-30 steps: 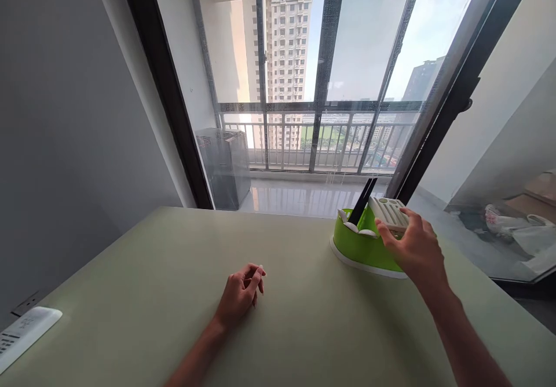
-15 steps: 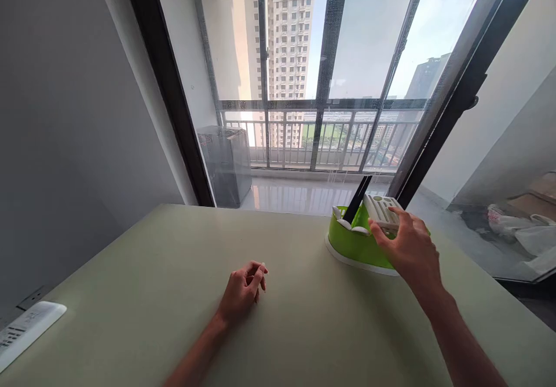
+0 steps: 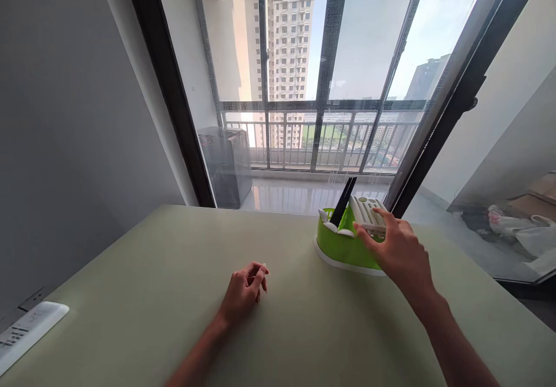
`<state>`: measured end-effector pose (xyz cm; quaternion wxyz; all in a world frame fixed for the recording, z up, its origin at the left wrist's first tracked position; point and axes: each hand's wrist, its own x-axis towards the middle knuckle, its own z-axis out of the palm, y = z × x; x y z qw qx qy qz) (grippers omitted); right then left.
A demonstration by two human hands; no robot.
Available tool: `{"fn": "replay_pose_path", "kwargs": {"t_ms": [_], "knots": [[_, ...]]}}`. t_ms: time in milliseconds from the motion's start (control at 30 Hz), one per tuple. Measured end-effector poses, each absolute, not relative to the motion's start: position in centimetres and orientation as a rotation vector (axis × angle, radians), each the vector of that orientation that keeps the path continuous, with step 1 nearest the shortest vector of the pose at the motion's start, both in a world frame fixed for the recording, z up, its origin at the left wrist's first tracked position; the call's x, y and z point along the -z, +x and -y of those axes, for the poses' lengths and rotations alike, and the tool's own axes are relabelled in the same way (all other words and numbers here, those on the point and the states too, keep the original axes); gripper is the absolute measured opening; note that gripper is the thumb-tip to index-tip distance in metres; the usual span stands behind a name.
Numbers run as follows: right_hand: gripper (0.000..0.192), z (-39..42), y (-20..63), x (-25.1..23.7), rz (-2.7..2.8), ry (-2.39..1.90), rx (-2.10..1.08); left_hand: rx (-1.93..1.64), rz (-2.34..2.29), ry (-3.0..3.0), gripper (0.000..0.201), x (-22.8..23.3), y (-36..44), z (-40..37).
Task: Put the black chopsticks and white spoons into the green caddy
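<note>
A green utensil holder point(image 3: 347, 252) with a white base stands on the right of the table, near its far edge. Black chopsticks point(image 3: 343, 201) lean up out of it, and the rounded white ends of what look like spoons point(image 3: 346, 233) show at its rim. My right hand point(image 3: 396, 247) grips the holder's white slotted top point(image 3: 367, 210), thumb on the near left side and fingers over the top; the hand hides its right end. My left hand point(image 3: 247, 284) rests on the table left of the holder, fingers curled in, with nothing visible in them.
The pale green table point(image 3: 174, 259) reaches to a dark-framed glass door. A white power strip point(image 3: 32, 332) lies at the left edge beside a grey wall point(image 3: 87, 143). Past the glass are a grey appliance point(image 3: 228, 167) and, at right, bags point(image 3: 536, 239).
The utensil holder has shifted a little to the left along the table, with my right hand keeping hold of its top. My left hand has stayed in place.
</note>
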<state>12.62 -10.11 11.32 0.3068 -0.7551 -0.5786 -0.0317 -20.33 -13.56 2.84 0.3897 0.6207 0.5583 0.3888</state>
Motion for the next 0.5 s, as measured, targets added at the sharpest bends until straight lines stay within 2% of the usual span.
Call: {"fn": "replay_pose_path", "kwargs": {"t_ms": [500], "knots": [[0.062,11.6,10.2,-12.7,1.656,-2.032,0.024,-0.993,-1.443,1.563,0.041,-3.1,-20.3,13.7]]}}
